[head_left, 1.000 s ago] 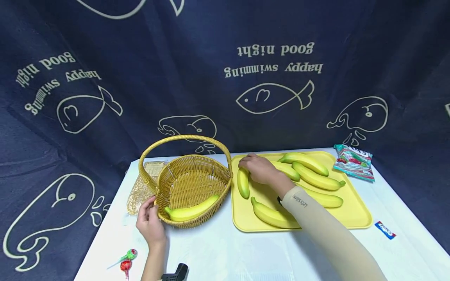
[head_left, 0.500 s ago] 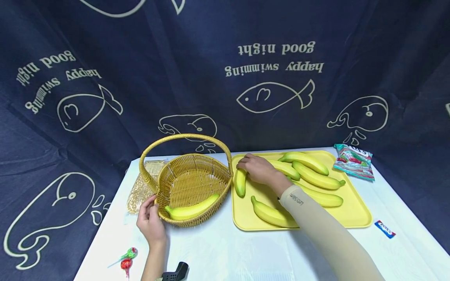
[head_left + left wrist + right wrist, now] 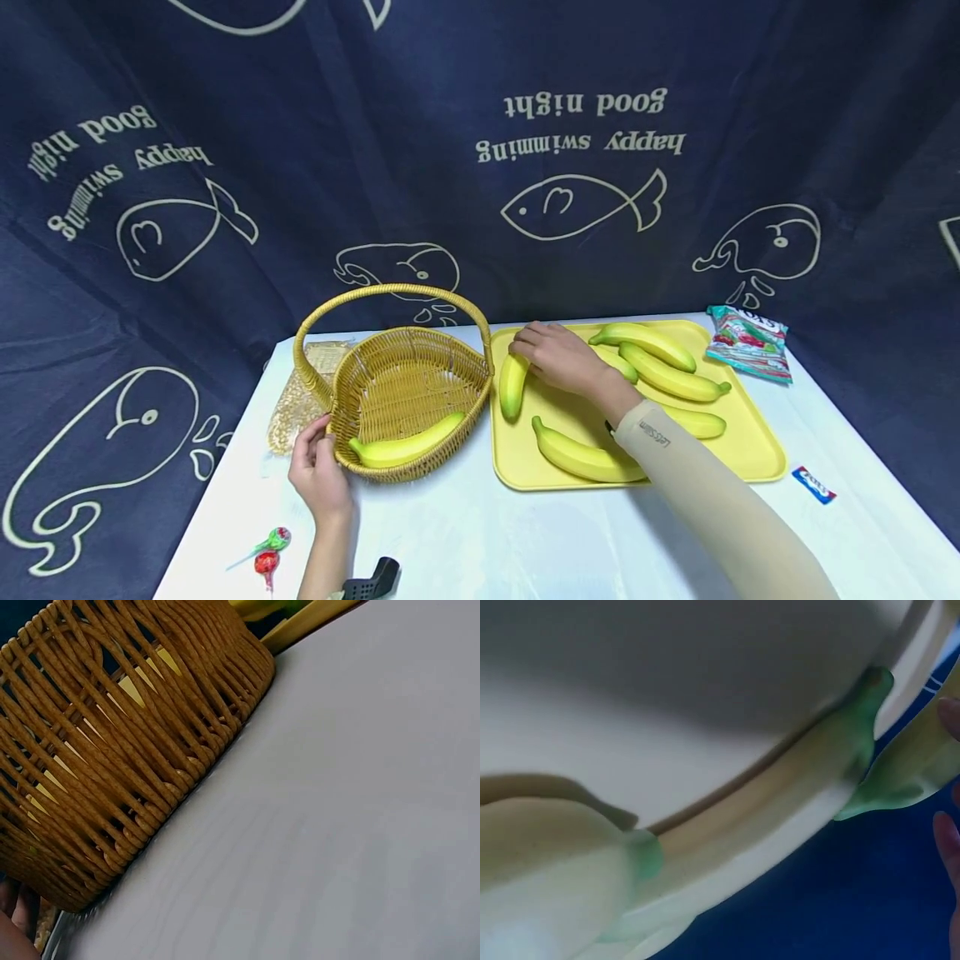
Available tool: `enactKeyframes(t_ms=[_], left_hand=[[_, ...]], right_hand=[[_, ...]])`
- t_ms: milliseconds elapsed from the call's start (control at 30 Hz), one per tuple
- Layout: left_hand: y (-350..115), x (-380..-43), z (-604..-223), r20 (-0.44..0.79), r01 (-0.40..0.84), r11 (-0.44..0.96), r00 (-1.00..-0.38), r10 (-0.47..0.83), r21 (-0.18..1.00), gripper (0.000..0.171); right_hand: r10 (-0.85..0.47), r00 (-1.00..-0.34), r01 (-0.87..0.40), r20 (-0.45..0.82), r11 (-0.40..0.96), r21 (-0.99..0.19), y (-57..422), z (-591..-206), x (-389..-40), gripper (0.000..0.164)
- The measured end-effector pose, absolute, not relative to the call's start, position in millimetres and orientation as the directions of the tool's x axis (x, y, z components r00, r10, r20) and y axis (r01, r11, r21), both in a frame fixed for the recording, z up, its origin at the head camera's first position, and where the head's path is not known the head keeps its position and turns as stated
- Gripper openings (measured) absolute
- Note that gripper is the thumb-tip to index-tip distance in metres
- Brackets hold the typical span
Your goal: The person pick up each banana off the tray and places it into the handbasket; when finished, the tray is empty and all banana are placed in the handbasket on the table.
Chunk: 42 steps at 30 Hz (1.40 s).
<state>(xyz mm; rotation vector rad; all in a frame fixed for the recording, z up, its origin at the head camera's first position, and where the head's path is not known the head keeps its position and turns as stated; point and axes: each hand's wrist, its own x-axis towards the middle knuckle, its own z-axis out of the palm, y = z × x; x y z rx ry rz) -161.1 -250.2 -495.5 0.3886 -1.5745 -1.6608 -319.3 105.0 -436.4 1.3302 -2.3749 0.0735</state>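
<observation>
A wicker basket [image 3: 408, 346] with a tall arched handle stands on the left, one banana [image 3: 408, 444] lying inside near its front wall. My left hand [image 3: 321, 483] holds the basket's left rim; only its fingers [image 3: 26, 911] show at the corner of the left wrist view. Over the yellow tray [image 3: 517, 454], my right hand [image 3: 558, 358] grips the upper end of a banana [image 3: 512, 389] along the tray's left edge. Part of that banana shows at the right edge of the right wrist view, beside the fingers [image 3: 946, 832]. Several other bananas [image 3: 671, 377] lie on the tray.
Behind the basket's left side lies a woven-looking beige item [image 3: 300, 404] in clear wrap. Two lollipops [image 3: 266, 560] are at the front left. A teal snack bag [image 3: 747, 343] and a small blue-red wrapped candy [image 3: 813, 485] lie right of the tray. A dark curtain hangs behind.
The banana in my right hand has swung its lower end leftward, toward the tray's left edge. My right forearm has shifted slightly right. My left hand and the basket stay as they were.
</observation>
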Motion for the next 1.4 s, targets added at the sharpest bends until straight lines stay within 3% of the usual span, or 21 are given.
enactKeyframes(t_ms=[267, 667, 900, 1133, 1300, 1400], left_hand=[[-248, -161, -501, 0.288, 0.328, 0.084, -0.643, -0.71, 0.941, 0.028], [-246, -162, -505, 0.285, 0.311, 0.097, -0.648, -0.706, 0.946, 0.028], [-250, -161, -505, 0.28, 0.328, 0.074, -0.646, -0.71, 0.942, 0.027], [-241, -157, -490, 0.262, 0.325, 0.044, -0.665, -0.7, 0.945, 0.028], [-238, -153, -474, 0.279, 0.345, 0.051, -0.657, -0.7, 0.937, 0.028], [-241, -157, -478, 0.281, 0.363, 0.038, -0.647, -0.709, 0.931, 0.028]], right_hand=[[-0.794, -0.458, -0.83, 0.399, 0.543, 0.13, 124, -420, -299, 0.047], [-0.772, -0.464, -0.842, 0.433, 0.537, 0.055, 138, -390, -254, 0.043], [-0.801, -0.44, -0.861, 0.407, 0.504, 0.061, 102, -368, -230, 0.041], [-0.826, -0.433, -0.856, 0.361, 0.503, 0.124, 46, -362, -227, 0.048], [-0.822, -0.458, -0.828, 0.339, 0.534, 0.174, 3, -360, -234, 0.046], [-0.806, -0.507, -0.793, 0.306, 0.575, 0.2, -18, -359, -242, 0.044]])
